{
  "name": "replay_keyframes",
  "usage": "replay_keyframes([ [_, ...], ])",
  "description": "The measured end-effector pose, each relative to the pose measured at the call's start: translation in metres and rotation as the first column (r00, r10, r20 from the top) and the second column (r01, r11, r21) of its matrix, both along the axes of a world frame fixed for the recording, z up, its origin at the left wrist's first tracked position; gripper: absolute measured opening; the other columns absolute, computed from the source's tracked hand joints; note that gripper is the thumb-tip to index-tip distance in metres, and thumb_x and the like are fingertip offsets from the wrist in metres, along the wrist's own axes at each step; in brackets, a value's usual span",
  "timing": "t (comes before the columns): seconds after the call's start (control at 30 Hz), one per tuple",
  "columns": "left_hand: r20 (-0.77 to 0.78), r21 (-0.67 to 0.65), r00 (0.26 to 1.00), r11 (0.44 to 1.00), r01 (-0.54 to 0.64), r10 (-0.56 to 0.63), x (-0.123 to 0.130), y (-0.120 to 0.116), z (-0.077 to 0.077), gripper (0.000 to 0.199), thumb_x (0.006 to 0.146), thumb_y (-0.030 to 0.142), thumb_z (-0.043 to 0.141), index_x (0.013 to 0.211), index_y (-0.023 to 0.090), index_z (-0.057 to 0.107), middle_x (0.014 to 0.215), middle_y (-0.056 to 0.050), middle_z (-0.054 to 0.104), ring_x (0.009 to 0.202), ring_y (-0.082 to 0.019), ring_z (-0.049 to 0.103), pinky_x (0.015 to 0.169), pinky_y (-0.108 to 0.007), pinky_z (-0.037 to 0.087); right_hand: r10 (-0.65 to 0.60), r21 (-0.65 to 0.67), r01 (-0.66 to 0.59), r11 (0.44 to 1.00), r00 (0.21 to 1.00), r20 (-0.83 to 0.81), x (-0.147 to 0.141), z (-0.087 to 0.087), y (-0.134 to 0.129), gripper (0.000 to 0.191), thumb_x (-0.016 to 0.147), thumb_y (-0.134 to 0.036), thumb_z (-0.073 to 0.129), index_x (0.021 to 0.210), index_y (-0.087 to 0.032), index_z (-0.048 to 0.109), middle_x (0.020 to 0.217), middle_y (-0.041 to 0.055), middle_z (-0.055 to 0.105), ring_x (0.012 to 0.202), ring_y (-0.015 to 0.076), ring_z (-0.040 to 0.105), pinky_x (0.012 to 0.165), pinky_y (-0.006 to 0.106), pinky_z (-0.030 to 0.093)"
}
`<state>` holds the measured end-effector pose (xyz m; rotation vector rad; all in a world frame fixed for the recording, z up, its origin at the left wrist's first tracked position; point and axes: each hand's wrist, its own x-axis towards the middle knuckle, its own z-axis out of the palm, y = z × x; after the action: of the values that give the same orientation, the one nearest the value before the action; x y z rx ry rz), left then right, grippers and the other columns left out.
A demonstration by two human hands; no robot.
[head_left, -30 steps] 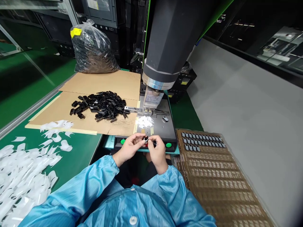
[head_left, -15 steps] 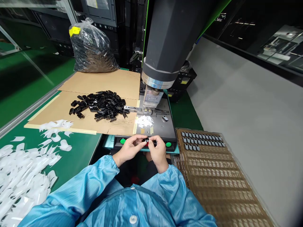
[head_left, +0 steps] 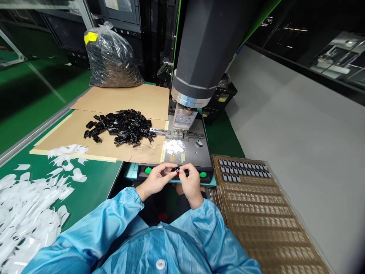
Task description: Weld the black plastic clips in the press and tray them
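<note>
Between my two hands is a small black plastic part (head_left: pixel 175 169), partly covered by my fingers. My left hand (head_left: pixel 159 177) pinches it from the left, and my right hand (head_left: pixel 190 182) has thumb and fingers closed at its right side. Both hands are over the front edge of a press, beside its green buttons (head_left: pixel 148 171). Just beyond them, a small pile of white film pieces (head_left: pixel 175 146) lies on the grey metal press base (head_left: pixel 195 156). One finished-looking grey-topped part (head_left: pixel 199 143) rests there too.
A heap of black parts (head_left: pixel 128 127) lies on cardboard (head_left: pixel 148 154) at the left. Many white films (head_left: pixel 31 213) cover the green table nearby. The press head (head_left: pixel 185 116) hangs above its fixture. At right stands a brown moulded tray (head_left: pixel 256 213) with rows of parts. A filled plastic bag (head_left: pixel 112 61) sits behind.
Almost nothing differs. Both hands stay in the same place with the black part between them; the view has shifted very slightly.
</note>
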<state>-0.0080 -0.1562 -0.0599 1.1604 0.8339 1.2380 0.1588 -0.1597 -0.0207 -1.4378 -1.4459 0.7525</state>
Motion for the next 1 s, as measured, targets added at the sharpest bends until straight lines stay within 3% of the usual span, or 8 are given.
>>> replay_keyframes([
  [0.33, 0.025, 0.004, 0.999, 1.0, 0.023, -0.023, 0.0, 0.0, 0.0, 0.037, 0.09, 0.039, 0.084, 0.121, 0.02, 0.076, 0.103, -0.008, 0.078, 0.091, -0.018, 0.074, 0.088, -0.034, 0.063, 0.0, 0.005, 0.0, 1.0, 1.0, -0.01, 0.002, -0.004, 0.0, 0.016, 0.086, -0.037, 0.062, 0.083, -0.022, 0.066, 0.081, 0.0025, 0.072, 0.068, 0.0193, 0.063, 0.061, 0.03, 0.048],
  [0.63, 0.075, -0.027, 0.997, 0.999, 0.037, -0.035, 0.001, 0.0, 0.001, 0.038, 0.091, 0.039, 0.084, 0.122, 0.02, 0.073, 0.099, -0.006, 0.078, 0.087, -0.016, 0.075, 0.088, -0.033, 0.064, 0.019, 0.029, -0.018, 0.999, 0.999, -0.037, 0.001, -0.009, 0.0, 0.015, 0.091, -0.037, 0.063, 0.086, -0.023, 0.066, 0.085, 0.0037, 0.073, 0.079, 0.0224, 0.069, 0.071, 0.033, 0.053],
  [0.8, 0.095, -0.06, 0.995, 0.998, 0.024, -0.018, 0.001, 0.002, 0.005, 0.04, 0.087, 0.043, 0.086, 0.116, 0.02, 0.071, 0.101, -0.006, 0.077, 0.083, -0.017, 0.074, 0.084, -0.034, 0.065, 0.046, 0.087, -0.046, 0.995, 0.999, 0.003, -0.003, -0.012, -0.006, 0.012, 0.094, -0.031, 0.062, 0.101, -0.023, 0.067, 0.096, 0.0047, 0.071, 0.089, 0.0226, 0.069, 0.082, 0.036, 0.057],
  [1.0, 0.005, -0.047, 0.999, 0.998, -0.047, 0.047, -0.002, -0.004, -0.004, 0.03, 0.087, 0.041, 0.087, 0.101, 0.02, 0.071, 0.113, -0.006, 0.072, 0.098, -0.018, 0.071, 0.09, -0.03, 0.06, 0.12, 0.151, -0.143, 0.978, 0.98, 0.156, -0.005, -0.011, -0.022, 0.029, 0.089, -0.021, 0.067, 0.118, -0.024, 0.065, 0.111, 0.0068, 0.068, 0.1, 0.0225, 0.068, 0.089, 0.035, 0.058],
])
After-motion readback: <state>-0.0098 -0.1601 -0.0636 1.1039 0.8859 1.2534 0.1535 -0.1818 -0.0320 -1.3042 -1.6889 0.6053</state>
